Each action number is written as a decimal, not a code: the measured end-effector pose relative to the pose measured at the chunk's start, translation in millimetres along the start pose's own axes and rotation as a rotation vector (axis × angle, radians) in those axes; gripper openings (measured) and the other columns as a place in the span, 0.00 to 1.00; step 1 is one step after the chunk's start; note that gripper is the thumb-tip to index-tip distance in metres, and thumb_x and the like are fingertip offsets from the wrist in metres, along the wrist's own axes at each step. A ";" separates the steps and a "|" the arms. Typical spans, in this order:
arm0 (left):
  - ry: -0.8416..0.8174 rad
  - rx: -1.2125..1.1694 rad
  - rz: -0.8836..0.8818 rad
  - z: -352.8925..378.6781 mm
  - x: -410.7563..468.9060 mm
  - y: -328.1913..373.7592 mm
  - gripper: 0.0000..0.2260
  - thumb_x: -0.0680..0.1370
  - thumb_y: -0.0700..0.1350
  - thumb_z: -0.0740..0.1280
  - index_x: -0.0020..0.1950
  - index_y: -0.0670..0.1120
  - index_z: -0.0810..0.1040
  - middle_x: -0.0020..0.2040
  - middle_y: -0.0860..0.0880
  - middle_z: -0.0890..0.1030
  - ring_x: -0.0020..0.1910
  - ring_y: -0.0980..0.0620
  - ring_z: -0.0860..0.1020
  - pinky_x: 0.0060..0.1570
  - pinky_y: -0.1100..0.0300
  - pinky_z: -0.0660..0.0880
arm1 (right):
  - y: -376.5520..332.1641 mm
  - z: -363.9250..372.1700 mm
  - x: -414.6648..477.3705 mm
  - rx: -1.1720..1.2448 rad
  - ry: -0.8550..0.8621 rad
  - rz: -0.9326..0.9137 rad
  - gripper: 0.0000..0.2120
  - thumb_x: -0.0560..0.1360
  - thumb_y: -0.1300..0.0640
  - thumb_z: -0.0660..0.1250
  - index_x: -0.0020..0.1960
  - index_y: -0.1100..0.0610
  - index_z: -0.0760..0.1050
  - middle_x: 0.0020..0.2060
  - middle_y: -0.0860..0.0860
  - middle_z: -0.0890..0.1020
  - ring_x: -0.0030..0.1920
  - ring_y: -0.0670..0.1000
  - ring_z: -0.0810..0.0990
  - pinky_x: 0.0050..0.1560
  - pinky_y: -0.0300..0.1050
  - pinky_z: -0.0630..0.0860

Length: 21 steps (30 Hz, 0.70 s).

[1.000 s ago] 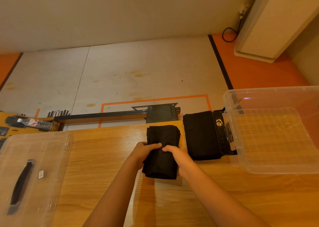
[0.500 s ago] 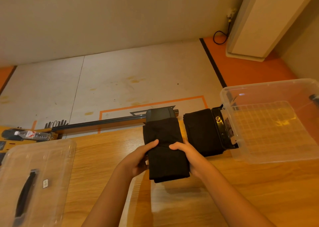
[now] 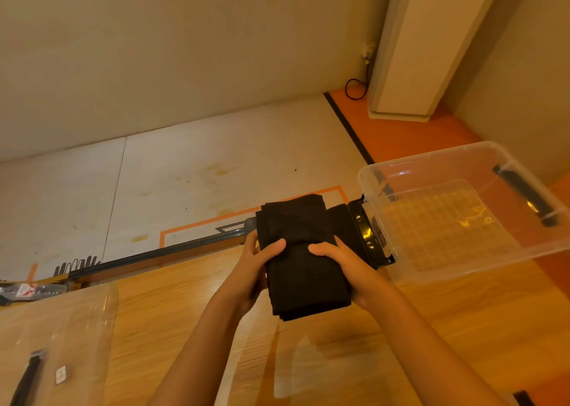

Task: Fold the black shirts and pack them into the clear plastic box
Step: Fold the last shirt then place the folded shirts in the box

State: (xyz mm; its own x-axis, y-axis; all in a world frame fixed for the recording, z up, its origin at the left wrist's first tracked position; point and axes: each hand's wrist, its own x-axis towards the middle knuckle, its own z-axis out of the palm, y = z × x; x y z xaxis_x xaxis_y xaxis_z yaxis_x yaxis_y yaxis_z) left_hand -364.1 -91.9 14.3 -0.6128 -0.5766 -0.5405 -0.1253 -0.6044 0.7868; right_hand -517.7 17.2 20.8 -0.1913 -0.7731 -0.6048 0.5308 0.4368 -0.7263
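Over a wooden table (image 3: 462,328), a person's left hand (image 3: 253,270) and right hand (image 3: 345,266) clasp a folded black shirt (image 3: 302,270) from either side, thumbs on top, just left of the open clear plastic box (image 3: 481,263)

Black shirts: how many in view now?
2. The held shirt is gripped between left hand and right hand; second shirt, partly hidden behind it, beside the empty clear box.

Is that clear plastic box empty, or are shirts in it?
Empty: the clear plastic box shows only its bare gridded bottom. The folded shirt is outside it.
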 end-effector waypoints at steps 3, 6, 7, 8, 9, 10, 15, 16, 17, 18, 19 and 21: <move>-0.003 0.052 0.057 20.8 1.3 12.2 0.37 0.67 0.52 0.78 0.70 0.54 0.63 0.63 0.48 0.75 0.56 0.47 0.80 0.43 0.56 0.80 | -9.1 -11.4 -4.9 -0.062 0.013 -0.003 0.24 0.70 0.51 0.73 0.63 0.47 0.68 0.58 0.53 0.78 0.56 0.54 0.80 0.55 0.50 0.79; 0.016 0.112 0.102 50.8 8.5 19.2 0.37 0.66 0.49 0.75 0.70 0.55 0.60 0.62 0.49 0.74 0.55 0.48 0.79 0.42 0.57 0.80 | -22.1 -30.4 -10.8 -0.058 0.049 -0.004 0.32 0.65 0.47 0.76 0.65 0.49 0.69 0.58 0.54 0.79 0.56 0.57 0.81 0.57 0.55 0.79; 0.021 0.108 0.109 60.6 11.6 20.5 0.37 0.66 0.48 0.75 0.70 0.56 0.60 0.61 0.49 0.74 0.55 0.47 0.79 0.42 0.58 0.80 | -27.3 -37.6 -14.5 -0.029 0.053 0.003 0.33 0.64 0.45 0.77 0.65 0.50 0.70 0.58 0.55 0.80 0.56 0.58 0.81 0.57 0.57 0.79; 0.021 0.091 0.108 70.4 14.8 21.5 0.37 0.66 0.47 0.75 0.70 0.56 0.61 0.61 0.49 0.74 0.55 0.47 0.79 0.41 0.57 0.80 | -31.9 -46.0 -18.7 0.009 0.048 0.012 0.33 0.64 0.44 0.77 0.65 0.51 0.71 0.58 0.56 0.81 0.56 0.58 0.81 0.57 0.58 0.79; 0.018 0.062 0.100 80.1 18.1 22.6 0.37 0.66 0.46 0.75 0.71 0.56 0.61 0.61 0.49 0.74 0.55 0.46 0.79 0.42 0.56 0.81 | -36.2 -55.7 -23.6 0.050 0.033 0.015 0.32 0.64 0.43 0.76 0.65 0.51 0.72 0.57 0.56 0.81 0.56 0.58 0.81 0.57 0.58 0.79; 0.013 0.030 0.089 89.6 21.8 23.3 0.37 0.66 0.46 0.75 0.71 0.56 0.62 0.61 0.48 0.75 0.55 0.45 0.79 0.44 0.54 0.81 | -39.3 -66.5 -28.8 0.083 0.018 0.008 0.31 0.66 0.43 0.74 0.65 0.52 0.73 0.57 0.55 0.82 0.57 0.58 0.81 0.57 0.58 0.79; 0.042 -0.059 0.074 146.6 46.3 23.1 0.35 0.71 0.46 0.74 0.73 0.56 0.60 0.61 0.49 0.74 0.55 0.46 0.78 0.43 0.52 0.79 | -53.0 -125.1 -54.1 0.212 -0.070 -0.036 0.28 0.67 0.47 0.75 0.65 0.50 0.74 0.62 0.56 0.78 0.61 0.61 0.77 0.56 0.67 0.76; 0.048 -0.068 0.075 158.6 52.0 22.0 0.35 0.71 0.46 0.74 0.73 0.56 0.59 0.61 0.49 0.74 0.55 0.46 0.78 0.43 0.52 0.79 | -55.8 -137.1 -55.6 0.215 -0.060 -0.050 0.28 0.67 0.47 0.75 0.66 0.49 0.74 0.62 0.55 0.78 0.61 0.61 0.78 0.56 0.67 0.76; 0.049 -0.079 0.075 170.6 57.8 20.5 0.37 0.70 0.46 0.74 0.74 0.57 0.59 0.62 0.49 0.74 0.55 0.46 0.78 0.45 0.50 0.80 | -59.4 -148.1 -57.3 0.210 -0.064 -0.068 0.29 0.67 0.46 0.76 0.66 0.49 0.74 0.62 0.55 0.79 0.61 0.60 0.79 0.56 0.67 0.76; 0.044 -0.087 0.074 182.4 64.1 18.5 0.38 0.70 0.46 0.75 0.74 0.57 0.58 0.62 0.48 0.74 0.56 0.45 0.78 0.47 0.49 0.80 | -63.0 -159.2 -58.0 0.199 -0.067 -0.084 0.31 0.67 0.45 0.76 0.67 0.49 0.73 0.62 0.55 0.79 0.61 0.60 0.79 0.57 0.66 0.76; 0.038 -0.091 0.076 193.8 70.5 16.4 0.39 0.69 0.46 0.75 0.74 0.58 0.58 0.62 0.48 0.74 0.56 0.45 0.79 0.49 0.48 0.80 | -66.4 -170.4 -58.5 0.187 -0.070 -0.097 0.30 0.68 0.46 0.76 0.67 0.50 0.73 0.62 0.55 0.79 0.61 0.59 0.79 0.57 0.66 0.75; 0.032 -0.100 0.081 215.7 83.5 11.8 0.39 0.71 0.44 0.75 0.75 0.58 0.57 0.60 0.49 0.75 0.55 0.46 0.79 0.48 0.49 0.80 | -73.2 -194.2 -57.8 0.181 -0.046 -0.107 0.25 0.71 0.49 0.72 0.67 0.50 0.73 0.60 0.55 0.80 0.60 0.59 0.80 0.58 0.67 0.75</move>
State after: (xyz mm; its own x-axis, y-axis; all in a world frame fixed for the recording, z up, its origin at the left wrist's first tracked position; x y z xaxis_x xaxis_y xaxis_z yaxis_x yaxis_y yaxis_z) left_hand -585.1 -28.6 42.8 -0.5924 -0.6416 -0.4872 0.0031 -0.6065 0.7951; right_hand -705.9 119.2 45.5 -0.2192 -0.8327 -0.5085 0.6495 0.2644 -0.7129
